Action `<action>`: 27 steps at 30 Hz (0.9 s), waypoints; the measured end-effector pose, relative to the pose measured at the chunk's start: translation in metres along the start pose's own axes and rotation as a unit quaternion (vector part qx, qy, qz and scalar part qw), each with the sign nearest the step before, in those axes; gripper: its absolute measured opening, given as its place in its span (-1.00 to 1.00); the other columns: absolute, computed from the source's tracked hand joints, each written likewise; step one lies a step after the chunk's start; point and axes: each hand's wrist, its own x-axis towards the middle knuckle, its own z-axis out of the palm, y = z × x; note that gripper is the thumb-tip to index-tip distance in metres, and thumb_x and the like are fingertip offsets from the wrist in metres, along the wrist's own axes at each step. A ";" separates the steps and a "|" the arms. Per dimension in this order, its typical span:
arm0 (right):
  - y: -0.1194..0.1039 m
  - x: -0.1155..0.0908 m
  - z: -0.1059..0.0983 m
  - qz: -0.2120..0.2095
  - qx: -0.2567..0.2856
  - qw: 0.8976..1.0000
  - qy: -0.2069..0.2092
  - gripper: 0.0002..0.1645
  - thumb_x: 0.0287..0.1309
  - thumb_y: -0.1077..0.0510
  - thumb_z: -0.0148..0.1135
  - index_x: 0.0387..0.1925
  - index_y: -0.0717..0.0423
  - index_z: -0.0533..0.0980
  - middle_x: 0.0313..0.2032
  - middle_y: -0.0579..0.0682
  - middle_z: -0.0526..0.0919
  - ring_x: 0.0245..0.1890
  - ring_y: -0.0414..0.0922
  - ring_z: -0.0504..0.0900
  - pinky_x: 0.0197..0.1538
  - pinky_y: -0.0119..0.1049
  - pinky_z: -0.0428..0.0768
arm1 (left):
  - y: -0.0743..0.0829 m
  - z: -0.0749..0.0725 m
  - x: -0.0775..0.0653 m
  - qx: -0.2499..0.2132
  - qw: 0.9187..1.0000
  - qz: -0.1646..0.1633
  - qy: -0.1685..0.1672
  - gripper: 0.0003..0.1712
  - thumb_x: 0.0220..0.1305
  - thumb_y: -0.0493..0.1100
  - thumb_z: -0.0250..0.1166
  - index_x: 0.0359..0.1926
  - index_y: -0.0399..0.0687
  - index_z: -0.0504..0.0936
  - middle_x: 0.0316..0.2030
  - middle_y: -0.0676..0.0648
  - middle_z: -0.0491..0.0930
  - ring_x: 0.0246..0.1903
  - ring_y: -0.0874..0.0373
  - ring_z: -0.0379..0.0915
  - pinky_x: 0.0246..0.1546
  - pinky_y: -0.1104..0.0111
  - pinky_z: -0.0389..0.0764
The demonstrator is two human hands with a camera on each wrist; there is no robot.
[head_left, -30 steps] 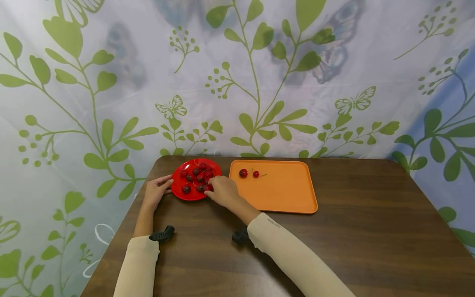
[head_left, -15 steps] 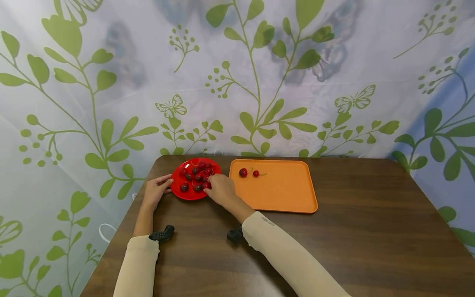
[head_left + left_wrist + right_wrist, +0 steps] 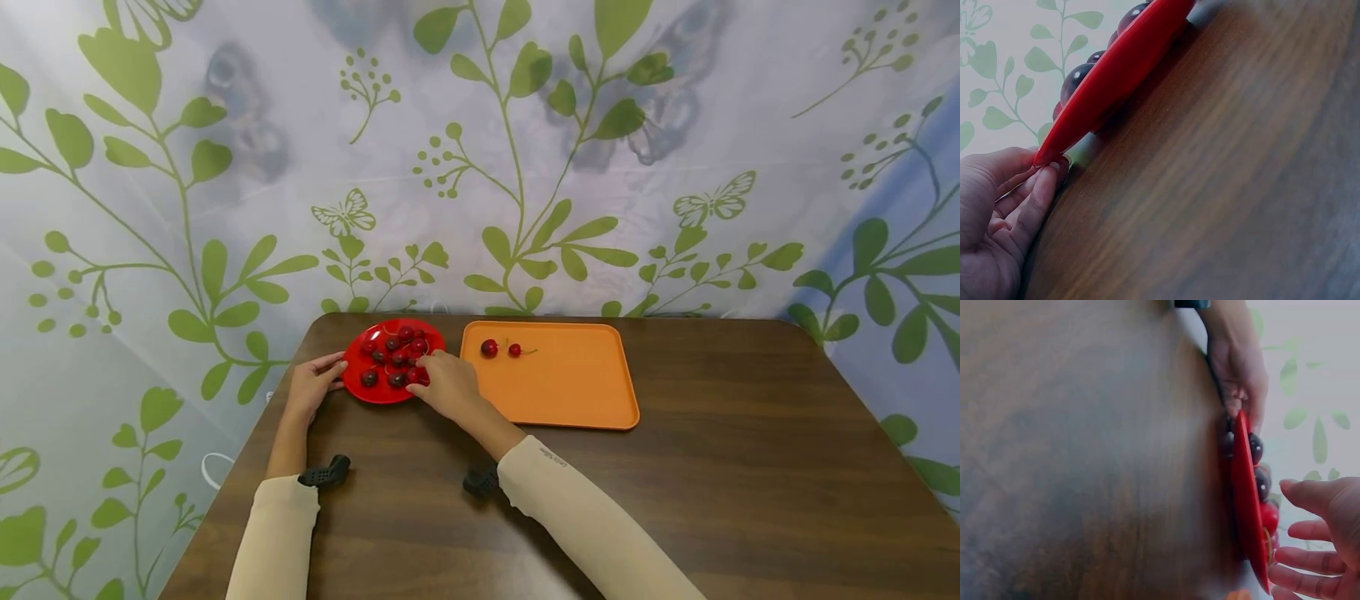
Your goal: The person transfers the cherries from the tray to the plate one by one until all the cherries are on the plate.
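A red plate (image 3: 384, 394) bearing several red and dark cherries (image 3: 397, 380) sits at the table's far left. My left hand (image 3: 310, 388) pinches the plate's left rim, with the thumb above and fingers beneath in the left wrist view. Over the plate's right side is my right hand (image 3: 452, 385), its fingers among the nearest cherries. The right wrist view shows that right hand (image 3: 1329, 531) with thumb and fingers spread apart beside a red cherry (image 3: 1269, 517), not closed round it. In the head view the hand covers part of the cherries and rim.
Right of the plate lies an orange tray (image 3: 570, 387) with a larger cherry (image 3: 489, 348) and a smaller stemmed cherry (image 3: 515, 351) near its far left corner. Both stand on a brown wooden table (image 3: 712, 467), with a leaf-patterned curtain (image 3: 660, 250) behind.
Cherries near the right hand have shifted slightly left on the plate. The right hand has moved only a little; the left hand keeps its grip on the rim.
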 end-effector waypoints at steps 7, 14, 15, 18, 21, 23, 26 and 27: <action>0.007 -0.018 -0.008 -0.016 0.030 0.999 0.033 -0.47 0.19 -0.30 0.39 0.04 -0.10 0.71 -0.11 -0.12 0.68 -0.35 -0.23 0.62 -0.52 -0.43 0.54 | 0.005 -0.001 -0.005 -0.018 1.000 -0.011 -0.005 -0.51 0.45 -0.27 0.27 0.30 -0.46 0.48 0.08 -0.28 0.62 -0.33 0.36 0.63 -0.25 0.44 0.74; 0.021 -0.037 -0.023 -0.031 0.081 0.994 0.064 -0.56 0.20 -0.20 0.43 -0.02 -0.04 0.73 -0.11 -0.08 0.73 -0.28 -0.18 0.66 -0.45 -0.39 0.60 | 0.000 -0.001 -0.003 0.002 1.000 -0.009 0.000 -0.47 0.45 -0.18 0.29 0.30 -0.41 0.50 0.09 -0.25 0.61 -0.32 0.38 0.63 -0.24 0.46 0.74; 0.023 -0.039 -0.025 -0.031 0.085 0.994 0.064 -0.56 0.21 -0.20 0.43 -0.02 -0.03 0.73 -0.10 -0.07 0.73 -0.29 -0.17 0.67 -0.46 -0.38 0.60 | 0.001 -0.001 -0.004 0.003 1.000 -0.009 0.000 -0.47 0.45 -0.18 0.29 0.30 -0.41 0.50 0.08 -0.24 0.61 -0.32 0.38 0.63 -0.24 0.46 0.74; 0.032 -0.045 -0.032 -0.029 0.096 0.993 0.069 -0.58 0.22 -0.18 0.43 -0.03 -0.02 0.73 -0.05 -0.08 0.74 -0.29 -0.15 0.68 -0.45 -0.37 0.62 | 0.004 0.000 -0.005 -0.001 1.000 -0.016 -0.001 -0.48 0.45 -0.20 0.28 0.31 -0.42 0.49 0.10 -0.27 0.59 -0.32 0.38 0.62 -0.25 0.47 0.73; 0.042 -0.048 -0.038 -0.025 0.103 0.992 0.072 -0.60 0.21 -0.17 0.43 -0.04 -0.04 0.73 -0.02 -0.09 0.73 -0.27 -0.16 0.68 -0.43 -0.37 0.62 | 0.011 0.001 -0.009 -0.012 1.000 -0.021 -0.006 -0.50 0.45 -0.27 0.26 0.30 -0.46 0.48 0.16 -0.39 0.53 -0.33 0.36 0.63 -0.26 0.46 0.74; 0.049 -0.050 -0.041 -0.024 0.107 0.991 0.073 -0.61 0.22 -0.16 0.43 -0.03 -0.06 0.73 -0.03 -0.09 0.73 -0.25 -0.17 0.67 -0.41 -0.39 0.61 | 0.017 0.002 -0.012 -0.016 1.000 -0.023 -0.009 -0.52 0.44 -0.30 0.25 0.29 -0.48 0.47 0.19 -0.47 0.48 -0.34 0.34 0.63 -0.27 0.44 0.74; 0.059 -0.051 -0.044 -0.028 0.116 0.990 0.078 -0.61 0.21 -0.12 0.45 -0.02 -0.04 0.73 -0.09 -0.07 0.74 -0.27 -0.17 0.64 -0.44 -0.37 0.59 | 0.026 0.004 -0.017 -0.016 1.000 -0.024 -0.013 -0.52 0.44 -0.33 0.25 0.29 -0.51 0.47 0.21 -0.52 0.43 -0.33 0.32 0.64 -0.26 0.42 0.75; 0.062 -0.052 -0.045 -0.031 0.119 0.989 0.081 -0.61 0.20 -0.10 0.46 -0.02 -0.02 0.73 -0.12 -0.06 0.74 -0.29 -0.16 0.62 -0.45 -0.36 0.57 | 0.028 0.004 -0.018 -0.015 0.999 -0.025 -0.014 -0.52 0.44 -0.32 0.25 0.29 -0.51 0.46 0.22 -0.52 0.43 -0.32 0.32 0.64 -0.25 0.42 0.75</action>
